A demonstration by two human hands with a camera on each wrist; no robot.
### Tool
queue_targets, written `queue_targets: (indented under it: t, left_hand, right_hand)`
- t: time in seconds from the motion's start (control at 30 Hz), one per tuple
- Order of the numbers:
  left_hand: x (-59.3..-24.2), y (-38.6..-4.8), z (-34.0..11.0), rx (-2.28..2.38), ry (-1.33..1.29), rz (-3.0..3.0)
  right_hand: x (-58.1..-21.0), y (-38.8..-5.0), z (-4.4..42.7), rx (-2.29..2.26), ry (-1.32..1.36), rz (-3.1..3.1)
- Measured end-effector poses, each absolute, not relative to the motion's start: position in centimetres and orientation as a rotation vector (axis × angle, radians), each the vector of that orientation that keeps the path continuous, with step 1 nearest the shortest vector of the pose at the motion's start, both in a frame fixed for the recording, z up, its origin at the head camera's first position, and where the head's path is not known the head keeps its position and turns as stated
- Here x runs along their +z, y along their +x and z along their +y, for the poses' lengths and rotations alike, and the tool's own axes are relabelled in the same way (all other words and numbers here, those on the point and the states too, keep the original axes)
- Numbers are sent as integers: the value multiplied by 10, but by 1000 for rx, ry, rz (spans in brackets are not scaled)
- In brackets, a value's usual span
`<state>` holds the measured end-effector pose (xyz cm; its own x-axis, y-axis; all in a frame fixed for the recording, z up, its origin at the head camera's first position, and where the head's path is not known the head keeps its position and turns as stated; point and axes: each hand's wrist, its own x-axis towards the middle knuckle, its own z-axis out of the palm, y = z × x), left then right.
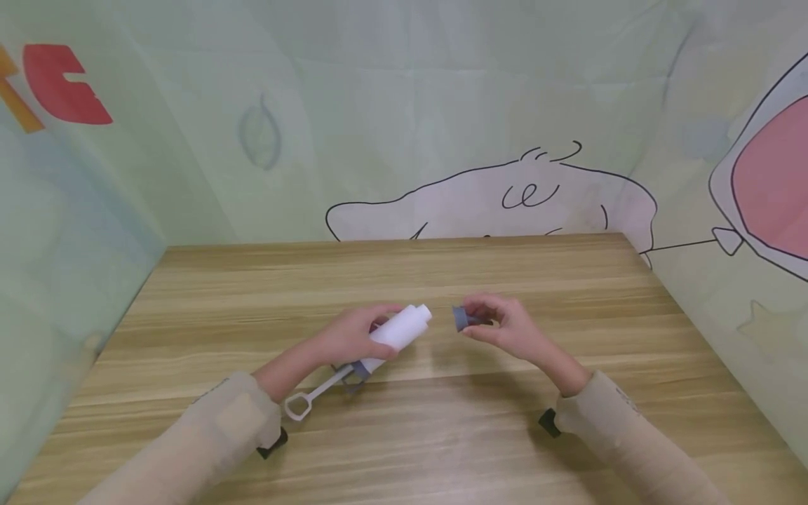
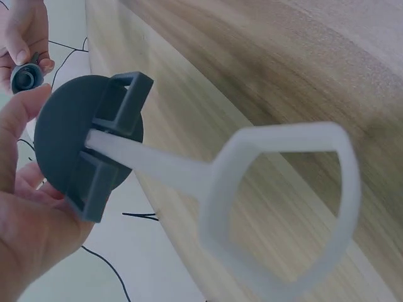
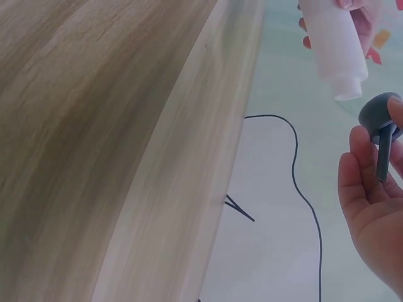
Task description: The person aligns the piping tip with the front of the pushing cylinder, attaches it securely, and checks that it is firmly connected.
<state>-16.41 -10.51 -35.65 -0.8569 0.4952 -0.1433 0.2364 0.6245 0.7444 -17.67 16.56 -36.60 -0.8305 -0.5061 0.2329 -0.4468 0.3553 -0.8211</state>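
Observation:
My left hand (image 1: 351,337) grips a white syringe-like tube (image 1: 402,328), tilted with its narrow, uncovered neck up and to the right. The tube's rear has a round grey end cap (image 2: 60,132) with two looped finger grips. Through that cap runs a white plunger rod ending in an angular ring handle (image 2: 216,207), pulled well out. My right hand (image 1: 514,326) pinches a small grey cap-like piece (image 1: 460,318) with a thin stem, its hollow side facing the tube's neck. A gap lies between the neck and the grey piece. The tube's inside cannot be seen.
Both hands are above a wood-grain table (image 1: 568,270). A pale printed cloth (image 1: 379,105) with cartoon drawings stands behind the table and along both sides. Dark pieces (image 1: 550,422) show at both sleeve cuffs.

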Motion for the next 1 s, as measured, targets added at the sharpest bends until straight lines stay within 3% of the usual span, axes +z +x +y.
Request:
queue_targets:
  t: [0.37, 1.0]
  left_hand:
    - [-347, -160, -100, 1105, 746, 2424]
    - [-345, -158, -96, 1081, 795, 2397]
  right_hand:
    - [-365, -176, 161, -1507, -915, 2508]
    - [-366, -176, 155, -1494, -1020, 2453]
